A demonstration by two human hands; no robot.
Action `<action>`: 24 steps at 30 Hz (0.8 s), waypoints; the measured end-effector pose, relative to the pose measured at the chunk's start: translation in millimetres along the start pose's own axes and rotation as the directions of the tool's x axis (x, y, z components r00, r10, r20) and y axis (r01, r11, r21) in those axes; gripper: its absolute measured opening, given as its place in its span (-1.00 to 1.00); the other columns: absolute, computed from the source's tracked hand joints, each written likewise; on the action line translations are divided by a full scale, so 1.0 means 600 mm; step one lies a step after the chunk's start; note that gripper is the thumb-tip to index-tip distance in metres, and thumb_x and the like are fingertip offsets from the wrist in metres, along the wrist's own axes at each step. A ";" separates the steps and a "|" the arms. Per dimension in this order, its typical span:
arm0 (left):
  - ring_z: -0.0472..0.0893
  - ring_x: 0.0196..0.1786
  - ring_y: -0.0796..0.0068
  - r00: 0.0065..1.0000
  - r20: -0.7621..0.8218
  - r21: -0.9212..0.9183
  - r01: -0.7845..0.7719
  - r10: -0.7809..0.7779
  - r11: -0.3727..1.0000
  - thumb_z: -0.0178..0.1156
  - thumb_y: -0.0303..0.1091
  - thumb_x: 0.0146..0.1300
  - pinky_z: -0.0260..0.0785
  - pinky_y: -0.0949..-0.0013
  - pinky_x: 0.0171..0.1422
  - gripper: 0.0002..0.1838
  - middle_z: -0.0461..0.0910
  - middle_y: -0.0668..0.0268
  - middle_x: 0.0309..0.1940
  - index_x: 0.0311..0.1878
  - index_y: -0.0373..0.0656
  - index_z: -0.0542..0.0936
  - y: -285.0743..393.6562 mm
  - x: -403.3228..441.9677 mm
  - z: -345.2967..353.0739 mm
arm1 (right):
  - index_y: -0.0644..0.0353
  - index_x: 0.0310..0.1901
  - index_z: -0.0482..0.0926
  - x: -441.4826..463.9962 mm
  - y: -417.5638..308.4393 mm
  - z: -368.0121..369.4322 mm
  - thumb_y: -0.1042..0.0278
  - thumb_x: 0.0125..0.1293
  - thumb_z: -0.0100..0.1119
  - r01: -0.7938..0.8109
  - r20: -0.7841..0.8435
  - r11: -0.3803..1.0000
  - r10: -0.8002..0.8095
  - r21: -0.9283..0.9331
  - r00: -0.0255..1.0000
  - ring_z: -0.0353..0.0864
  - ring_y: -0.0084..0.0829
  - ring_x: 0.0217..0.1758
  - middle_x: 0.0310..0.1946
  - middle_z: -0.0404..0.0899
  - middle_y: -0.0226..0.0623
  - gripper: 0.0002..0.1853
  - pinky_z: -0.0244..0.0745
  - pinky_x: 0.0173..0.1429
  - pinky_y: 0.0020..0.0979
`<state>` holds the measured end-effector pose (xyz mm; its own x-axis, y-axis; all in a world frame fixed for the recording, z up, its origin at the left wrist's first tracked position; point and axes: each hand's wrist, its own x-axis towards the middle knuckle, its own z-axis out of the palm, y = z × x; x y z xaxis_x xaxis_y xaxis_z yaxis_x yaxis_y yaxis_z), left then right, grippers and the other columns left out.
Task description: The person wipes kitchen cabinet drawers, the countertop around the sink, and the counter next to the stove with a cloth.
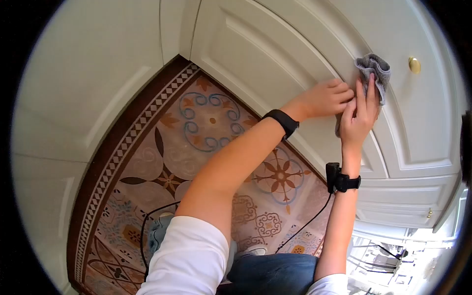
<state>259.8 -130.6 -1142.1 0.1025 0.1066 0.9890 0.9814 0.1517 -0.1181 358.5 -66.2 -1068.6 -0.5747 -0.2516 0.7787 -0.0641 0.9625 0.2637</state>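
Observation:
A grey cloth lies bunched against a cream cabinet door. My right hand presses it to the door, with fingers stretched over the folds. Part of the cloth also shows below, beside the right wrist. Close on the left, my left hand has its fingers curled by the gap between two doors. Its fingertips meet my right thumb, and what they grip, if anything, is hidden. Black bands circle both wrists; the right one carries a small black box with a cable.
A brass knob sticks out of the door right of the cloth. Another cream cabinet front stands at left. Patterned floor tiles with a dark border lie below. The black cable runs down toward my legs. White racks show at lower right.

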 end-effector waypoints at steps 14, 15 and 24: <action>0.37 -0.06 0.23 0.877 -0.135 0.383 0.475 -0.461 0.792 0.18 -0.58 -0.12 0.17 0.18 0.07 -0.70 0.41 0.32 -0.18 -0.27 -0.04 0.44 -0.127 -0.111 -0.102 | 0.11 0.25 0.32 -0.061 -0.074 0.048 0.22 0.16 0.15 -0.031 0.382 0.999 0.023 0.015 0.924 0.15 -0.18 0.37 0.42 -0.04 -0.25 -0.42 -0.26 0.45 0.02; 0.36 -0.06 0.21 0.853 -0.139 0.359 0.516 -0.502 0.778 0.18 -0.59 -0.13 0.16 0.18 0.08 -0.69 0.40 0.30 -0.18 -0.26 -0.06 0.43 -0.119 -0.108 -0.096 | 0.09 0.24 0.33 -0.063 -0.078 0.058 0.23 0.16 0.15 -0.010 0.410 1.000 0.006 0.007 0.912 0.16 -0.20 0.37 0.42 -0.03 -0.26 -0.43 -0.26 0.45 0.02; 0.31 0.00 0.14 0.882 -0.076 0.291 0.467 -0.466 0.835 0.17 -0.63 -0.14 0.06 0.12 0.14 -0.60 0.33 0.22 -0.09 -0.18 -0.11 0.36 -0.138 -0.136 -0.115 | 0.00 0.17 0.41 -0.095 -0.127 0.129 0.33 0.17 0.11 -0.019 0.432 0.998 0.041 -0.056 0.901 0.21 -0.26 0.34 0.39 0.08 -0.36 -0.53 -0.18 0.41 0.11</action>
<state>181.7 -219.6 -1206.8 -0.3545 -0.0516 0.9336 0.8202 0.4622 0.3370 332.8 -117.3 -1177.1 -0.8729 -0.1429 0.4666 -0.0073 0.9599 0.2802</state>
